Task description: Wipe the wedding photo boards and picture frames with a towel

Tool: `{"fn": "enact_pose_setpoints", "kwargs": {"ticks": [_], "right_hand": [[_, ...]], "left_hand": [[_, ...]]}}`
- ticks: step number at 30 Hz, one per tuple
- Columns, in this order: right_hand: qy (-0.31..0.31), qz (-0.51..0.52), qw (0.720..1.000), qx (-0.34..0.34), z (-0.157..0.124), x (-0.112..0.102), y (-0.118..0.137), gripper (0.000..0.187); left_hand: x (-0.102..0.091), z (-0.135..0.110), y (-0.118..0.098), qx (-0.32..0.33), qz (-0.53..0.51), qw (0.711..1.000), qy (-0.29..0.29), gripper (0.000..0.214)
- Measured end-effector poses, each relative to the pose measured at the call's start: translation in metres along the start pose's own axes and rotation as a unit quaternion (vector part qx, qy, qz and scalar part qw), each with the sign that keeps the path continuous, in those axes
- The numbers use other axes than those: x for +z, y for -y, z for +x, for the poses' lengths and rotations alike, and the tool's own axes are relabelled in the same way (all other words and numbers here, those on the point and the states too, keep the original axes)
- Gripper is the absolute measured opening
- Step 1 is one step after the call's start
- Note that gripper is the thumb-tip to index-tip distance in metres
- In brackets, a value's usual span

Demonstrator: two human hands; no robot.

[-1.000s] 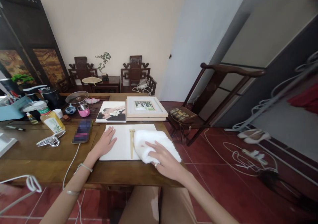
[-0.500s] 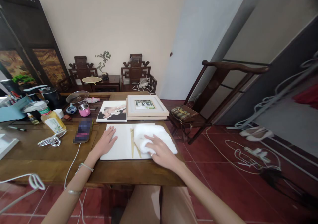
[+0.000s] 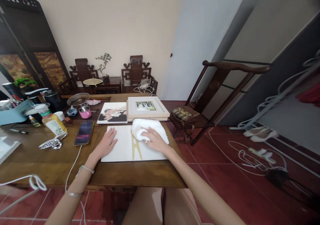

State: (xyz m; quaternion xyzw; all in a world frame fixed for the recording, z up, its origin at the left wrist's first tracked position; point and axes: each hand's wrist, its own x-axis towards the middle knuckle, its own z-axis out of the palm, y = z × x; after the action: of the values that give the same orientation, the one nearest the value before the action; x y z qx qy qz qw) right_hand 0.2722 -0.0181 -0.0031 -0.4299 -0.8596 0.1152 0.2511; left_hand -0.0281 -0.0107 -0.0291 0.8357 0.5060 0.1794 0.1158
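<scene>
A white flat board with a gold stand strip lies on the wooden table in front of me. My left hand lies flat on its left part, fingers spread. My right hand presses a white cloth onto the board's far right corner, fingers laid over the cloth.
Behind the board lie a photo print and a stack of white picture frames. To the left are a phone on a cable, a clip, a bottle and cups. A dark wooden chair stands at the right.
My right hand has slid the cloth away from me, from the board's near right part to its far right corner, uncovering more of the gold strip. The left hand has stayed put.
</scene>
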Motion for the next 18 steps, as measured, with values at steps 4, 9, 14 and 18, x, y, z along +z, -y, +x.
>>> {"fn": "enact_pose_setpoints", "kwargs": {"ticks": [4,9,14,18], "right_hand": [[-0.005,0.002,1.0,0.005,-0.021,0.004,0.027,0.034],[0.061,0.02,0.992,-0.105,-0.068,0.0,0.071,0.043],[0.082,0.02,0.991,-0.105,-0.043,-0.003,0.057,0.04],[0.046,0.001,0.998,-0.049,0.009,0.006,0.031,0.034]], "left_hand": [[0.001,0.0,0.0,0.002,-0.001,1.0,-0.016,0.054],[0.005,0.001,0.004,0.004,0.001,1.0,-0.018,0.055],[0.004,0.001,0.004,0.01,0.004,1.0,-0.01,0.055],[0.002,0.0,0.002,0.006,0.004,1.0,-0.003,0.057]]}}
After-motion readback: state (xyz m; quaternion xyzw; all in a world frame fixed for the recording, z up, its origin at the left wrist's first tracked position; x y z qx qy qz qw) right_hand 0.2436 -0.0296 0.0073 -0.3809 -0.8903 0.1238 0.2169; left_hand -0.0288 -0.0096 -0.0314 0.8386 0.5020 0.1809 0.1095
